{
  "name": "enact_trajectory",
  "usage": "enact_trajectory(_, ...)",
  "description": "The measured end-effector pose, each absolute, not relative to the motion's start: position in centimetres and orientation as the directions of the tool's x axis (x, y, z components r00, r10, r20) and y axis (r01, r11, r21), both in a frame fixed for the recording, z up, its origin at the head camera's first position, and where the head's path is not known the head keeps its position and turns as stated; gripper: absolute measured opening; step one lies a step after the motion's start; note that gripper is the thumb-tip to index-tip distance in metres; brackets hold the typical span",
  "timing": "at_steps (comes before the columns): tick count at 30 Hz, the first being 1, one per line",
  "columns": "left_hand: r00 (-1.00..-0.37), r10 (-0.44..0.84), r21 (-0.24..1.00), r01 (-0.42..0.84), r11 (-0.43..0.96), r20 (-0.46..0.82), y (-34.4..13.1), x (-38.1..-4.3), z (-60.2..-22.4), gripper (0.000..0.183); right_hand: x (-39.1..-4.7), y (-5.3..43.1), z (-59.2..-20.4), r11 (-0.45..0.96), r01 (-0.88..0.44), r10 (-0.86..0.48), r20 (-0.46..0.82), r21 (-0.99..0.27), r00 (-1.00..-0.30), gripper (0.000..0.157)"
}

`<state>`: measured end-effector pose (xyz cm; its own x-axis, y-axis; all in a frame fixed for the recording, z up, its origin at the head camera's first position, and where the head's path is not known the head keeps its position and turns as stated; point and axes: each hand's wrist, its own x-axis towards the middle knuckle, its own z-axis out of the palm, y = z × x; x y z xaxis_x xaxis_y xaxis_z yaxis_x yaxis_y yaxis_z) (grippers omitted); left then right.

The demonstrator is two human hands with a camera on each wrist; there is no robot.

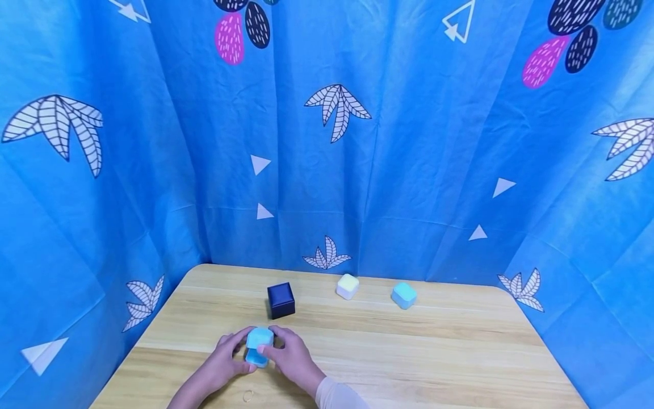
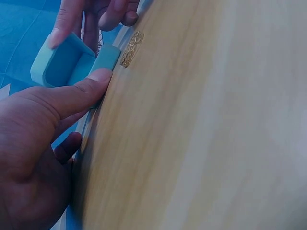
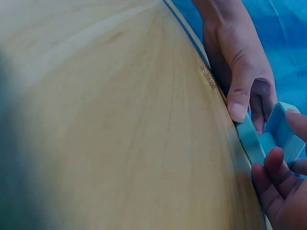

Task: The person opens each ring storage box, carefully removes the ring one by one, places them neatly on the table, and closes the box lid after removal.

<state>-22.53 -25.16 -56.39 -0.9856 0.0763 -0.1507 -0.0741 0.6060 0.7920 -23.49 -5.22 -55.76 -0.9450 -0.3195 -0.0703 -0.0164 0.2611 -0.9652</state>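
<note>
A turquoise ring box (image 1: 259, 337) stands near the front left of the table with its lid raised. My left hand (image 1: 222, 363) holds it from the left, and in the left wrist view the thumb (image 2: 100, 76) lies on the lower half. From the other side my right hand (image 1: 298, 359) grips the lid, its thumb (image 3: 298, 123) on the lid's edge. A gold-coloured patterned ring (image 2: 132, 49) lies on the wood close to the box, touched by neither hand. The inside of the lower half is mostly hidden.
Behind the hands sits a dark blue box (image 1: 281, 301). Farther back and to the right are a small white box (image 1: 348, 287) and a second turquoise box (image 1: 404, 295). The wooden table (image 1: 434, 352) is enclosed by a blue patterned curtain (image 1: 409, 170).
</note>
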Motion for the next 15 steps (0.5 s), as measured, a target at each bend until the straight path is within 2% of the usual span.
enact_trajectory(7,-0.986,0.074,0.794,-0.074,0.603,-0.148,-25.04,-22.60,-56.32,0.085,-23.66,-5.01,-55.82,0.421,-0.189,-0.348,0.035,-0.887,-0.937,0.064)
enact_trajectory(15,-0.989,0.077,0.799,-0.056,0.598,-0.127,-25.03,-22.43,-56.43,0.085,-23.58,-4.85,-55.98,0.462,-0.283,-0.399,0.088,-0.841,-0.913,0.064)
